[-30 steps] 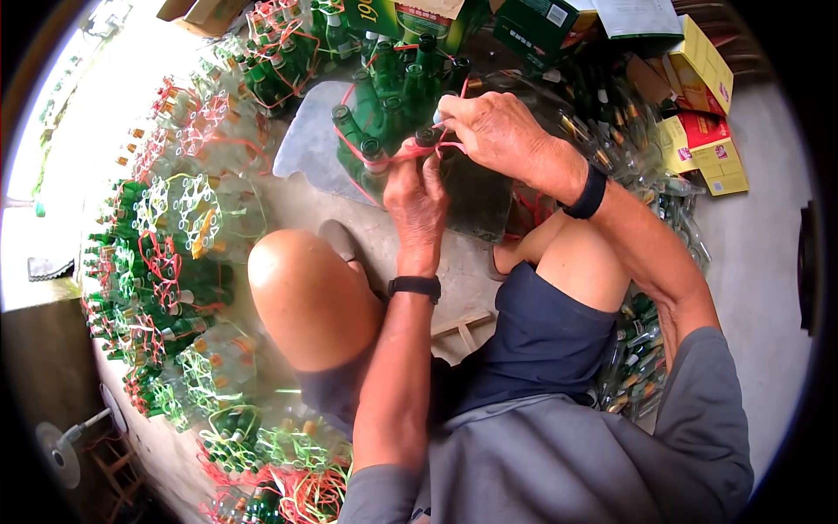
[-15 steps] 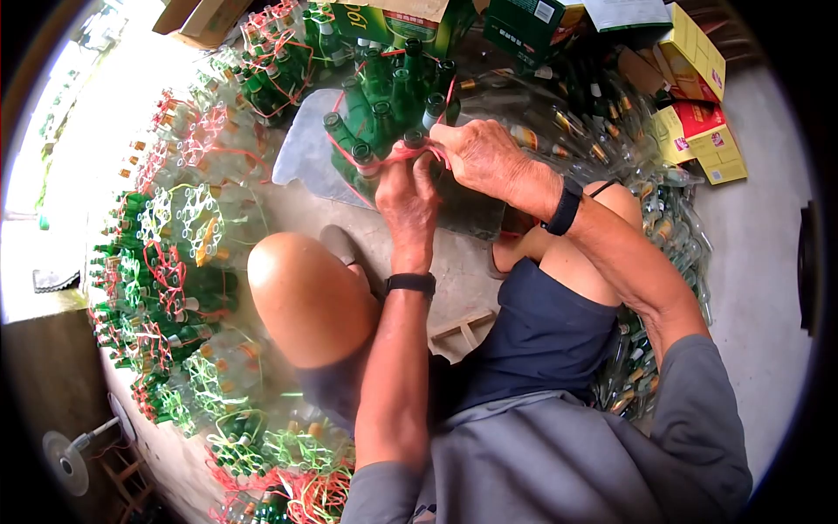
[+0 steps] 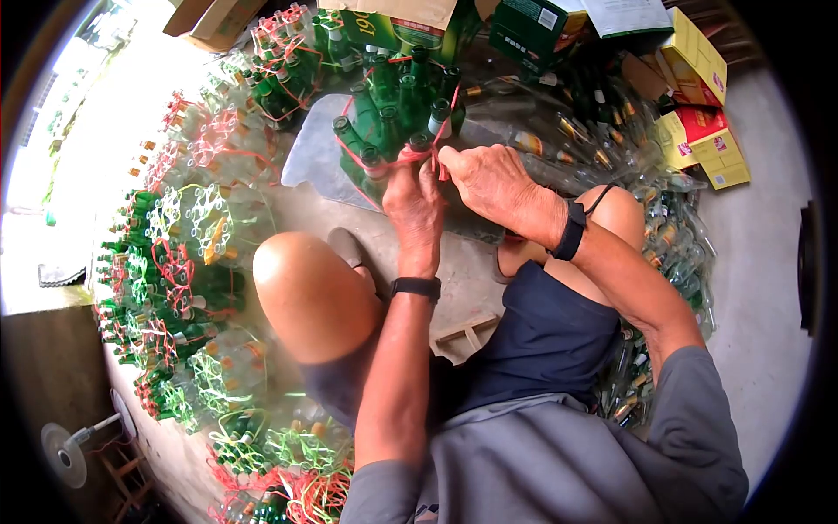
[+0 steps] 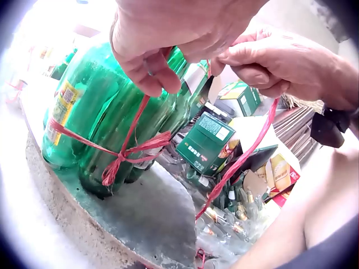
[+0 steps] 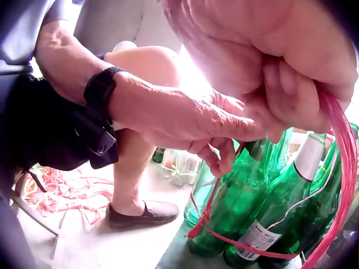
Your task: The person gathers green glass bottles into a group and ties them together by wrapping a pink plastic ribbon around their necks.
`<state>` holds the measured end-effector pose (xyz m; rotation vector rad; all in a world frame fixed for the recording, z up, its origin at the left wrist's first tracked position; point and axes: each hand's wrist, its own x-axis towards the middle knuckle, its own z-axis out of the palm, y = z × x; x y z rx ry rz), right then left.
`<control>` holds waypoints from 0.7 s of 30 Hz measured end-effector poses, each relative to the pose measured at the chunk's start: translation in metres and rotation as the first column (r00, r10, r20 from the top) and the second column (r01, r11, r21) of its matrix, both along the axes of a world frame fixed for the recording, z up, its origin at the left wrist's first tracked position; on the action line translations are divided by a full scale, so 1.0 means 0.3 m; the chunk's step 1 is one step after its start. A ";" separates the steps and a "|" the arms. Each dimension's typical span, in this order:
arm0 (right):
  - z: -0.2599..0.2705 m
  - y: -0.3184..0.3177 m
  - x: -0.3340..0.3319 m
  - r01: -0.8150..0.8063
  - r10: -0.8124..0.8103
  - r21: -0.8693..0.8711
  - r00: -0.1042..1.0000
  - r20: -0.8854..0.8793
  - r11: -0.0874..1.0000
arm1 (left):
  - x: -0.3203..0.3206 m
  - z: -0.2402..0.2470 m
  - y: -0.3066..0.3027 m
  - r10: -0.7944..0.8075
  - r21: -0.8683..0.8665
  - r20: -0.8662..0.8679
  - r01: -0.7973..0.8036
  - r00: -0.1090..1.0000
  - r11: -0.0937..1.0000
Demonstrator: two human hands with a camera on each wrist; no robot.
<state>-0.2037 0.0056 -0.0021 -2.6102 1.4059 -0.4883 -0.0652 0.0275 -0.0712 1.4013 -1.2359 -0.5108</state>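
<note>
Green glass bottles (image 3: 388, 131) stand bundled upright on a grey slab (image 3: 307, 148), with red plastic twine around their necks. A lower band of twine circles their bodies, tied in a knot (image 4: 119, 159) in the left wrist view. At the near bottle necks, my left hand (image 3: 414, 210) pinches the twine with curled fingers, partly hiding the bottles. Just to its right, my right hand (image 3: 499, 181) grips a loose strand of the twine (image 5: 348, 154), which hangs down from the curled fingers. Both hands' fingertips are close together in the right wrist view.
Many tied bottle bundles (image 3: 179, 288) line the left side. Loose bottles (image 3: 672, 236) lie piled on the right. Cardboard boxes (image 3: 698, 65) stand at the back. Tangled twine (image 3: 319, 498) lies at lower left, near a fan (image 3: 65, 454).
My right hand has come down from the bottle necks and closer to the body, drawing the twine. My left hand stays at the near necks. The head view has shifted slightly.
</note>
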 end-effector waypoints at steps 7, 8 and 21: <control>0.022 0.043 -0.012 -0.049 0.048 -0.002 0.994 -0.095 0.999 | -0.001 -0.035 0.094 0.094 -0.037 0.133 -0.089 0.987 0.995; 0.019 0.046 -0.015 -0.072 0.069 -0.028 0.992 -0.105 0.997 | -0.007 -0.034 0.102 0.092 -0.039 0.135 -0.088 0.987 0.995; 0.128 0.144 -0.036 -0.152 0.191 0.133 0.910 -0.369 0.979 | -0.005 0.147 0.093 0.031 0.193 -0.946 0.481 0.324 0.855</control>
